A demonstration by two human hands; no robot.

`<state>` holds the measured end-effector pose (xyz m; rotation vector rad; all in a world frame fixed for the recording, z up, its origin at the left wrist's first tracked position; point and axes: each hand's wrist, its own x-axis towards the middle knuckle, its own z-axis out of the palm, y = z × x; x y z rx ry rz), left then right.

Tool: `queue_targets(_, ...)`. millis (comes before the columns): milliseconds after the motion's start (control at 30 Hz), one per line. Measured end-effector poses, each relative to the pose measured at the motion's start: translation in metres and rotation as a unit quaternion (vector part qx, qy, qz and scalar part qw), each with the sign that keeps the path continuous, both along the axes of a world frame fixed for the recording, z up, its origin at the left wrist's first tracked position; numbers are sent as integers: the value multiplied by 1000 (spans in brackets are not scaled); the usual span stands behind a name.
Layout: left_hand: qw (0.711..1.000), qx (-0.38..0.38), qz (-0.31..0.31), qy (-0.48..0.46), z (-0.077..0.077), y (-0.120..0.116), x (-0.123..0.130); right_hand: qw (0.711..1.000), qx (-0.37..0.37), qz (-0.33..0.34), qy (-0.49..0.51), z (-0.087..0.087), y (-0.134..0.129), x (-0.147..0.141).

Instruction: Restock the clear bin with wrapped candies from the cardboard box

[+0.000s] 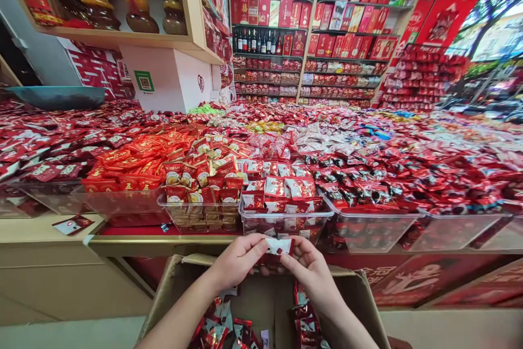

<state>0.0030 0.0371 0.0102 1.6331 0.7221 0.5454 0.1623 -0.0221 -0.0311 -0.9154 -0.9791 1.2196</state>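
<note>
Between my two hands is a small red and white candy packet, held above an open cardboard box. My left hand pinches its left end, thumb on top. On the other end, my right hand grips with thumb and fingers. Loose packets of similar red and white wrapping lie inside the box on both sides. Just beyond my hands stands a clear plastic bin, with red and white packets laid in rows.
Durian packets fill the bin to the left, with orange-red packets further left. Black and red packets fill the bin at right. One packet lies on the counter edge. A wooden display cabinet overhangs the back left.
</note>
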Motion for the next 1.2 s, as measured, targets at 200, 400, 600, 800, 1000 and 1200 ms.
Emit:
queue_targets(200, 999, -9, 10, -52, -11, 6, -3, 978, 102, -90, -158, 45, -13, 25)
queue_targets(400, 1000, 5, 11, -18, -7, 4, 1, 937, 170, -123, -281, 122, 46, 66)
queue_targets(600, 999, 15, 21, -20, -9, 4, 1, 876, 126, -54, -463, 146, 133, 33)
queue_targets(800, 999, 22, 28, -21, -12, 4, -1, 833, 112, -3, -542, 140, 153, 4)
queue_targets(1000, 999, 30, 26, -13, -14, 5, -2, 775, 123, -10, -620, 134, 147, 1)
queue_targets(1200, 999, 27, 23, -3, -10, 4, -3, 739, 143, -18, -658, 133, 148, 1)
